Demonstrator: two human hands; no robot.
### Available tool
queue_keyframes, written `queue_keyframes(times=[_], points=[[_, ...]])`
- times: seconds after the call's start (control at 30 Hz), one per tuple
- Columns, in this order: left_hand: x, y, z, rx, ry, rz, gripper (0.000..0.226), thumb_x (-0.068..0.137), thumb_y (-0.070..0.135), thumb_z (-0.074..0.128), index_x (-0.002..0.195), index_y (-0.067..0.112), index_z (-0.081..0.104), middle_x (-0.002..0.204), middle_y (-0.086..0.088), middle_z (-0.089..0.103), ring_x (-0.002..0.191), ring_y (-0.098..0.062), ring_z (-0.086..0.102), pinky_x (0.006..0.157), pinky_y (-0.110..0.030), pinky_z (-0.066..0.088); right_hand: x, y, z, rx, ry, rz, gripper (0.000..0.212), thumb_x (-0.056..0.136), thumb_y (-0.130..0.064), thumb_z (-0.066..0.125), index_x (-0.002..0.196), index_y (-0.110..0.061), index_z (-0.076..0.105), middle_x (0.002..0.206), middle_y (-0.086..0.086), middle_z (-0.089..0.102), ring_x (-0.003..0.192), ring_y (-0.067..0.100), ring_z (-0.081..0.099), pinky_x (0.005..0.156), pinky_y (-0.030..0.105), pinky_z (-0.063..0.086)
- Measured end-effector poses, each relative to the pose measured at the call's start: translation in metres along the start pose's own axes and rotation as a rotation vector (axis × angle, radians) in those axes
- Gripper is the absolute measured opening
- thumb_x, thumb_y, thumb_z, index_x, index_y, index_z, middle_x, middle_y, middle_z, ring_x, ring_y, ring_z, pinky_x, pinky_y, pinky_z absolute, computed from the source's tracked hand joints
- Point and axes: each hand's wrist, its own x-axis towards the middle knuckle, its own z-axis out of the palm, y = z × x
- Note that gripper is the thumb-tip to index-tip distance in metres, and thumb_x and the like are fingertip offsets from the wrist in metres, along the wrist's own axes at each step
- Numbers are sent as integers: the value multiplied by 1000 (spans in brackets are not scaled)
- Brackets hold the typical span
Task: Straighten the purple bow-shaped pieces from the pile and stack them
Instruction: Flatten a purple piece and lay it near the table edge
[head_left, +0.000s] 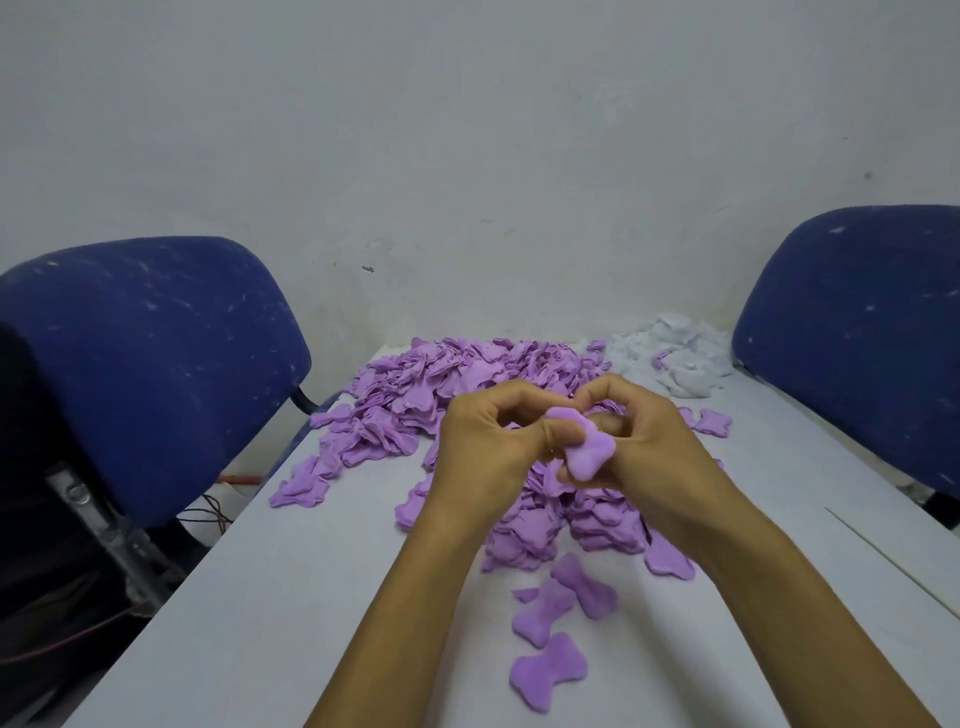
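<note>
Purple soft bow-shaped piece (587, 447) is pinched by fingers of both left hand (483, 447) and right hand (644, 441), likely to flatten it above the 12 o'clock pile (441, 384).

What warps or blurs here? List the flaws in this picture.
Head view: wide-angle bending bows the chairs and table edges outward; light is dim and flat, with no glare; the hands and held bow look slightly soft.
</note>
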Motion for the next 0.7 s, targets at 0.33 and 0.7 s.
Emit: queue_keyframes(times=[0.33,0.7], points=[[2,-2,-3,-54,8,6,20,89,9,68,87,6,49,91,-20,70,89,-34,67,78,-47,54,-2,-7,9,-79,102,-132,14,88,-11,70,101,-8,71,84,14,73,75,20,73,62,26,59],[2,4,-10,-117,-337,-231,21,97,12,55,79,17,44,67,-1,44,56,-15,32,53,-27,26,5,1,-6,-430,307,-174,25,86,-8,72,75,-30,71,71,-7,71,72,15,70,68,36,61]])
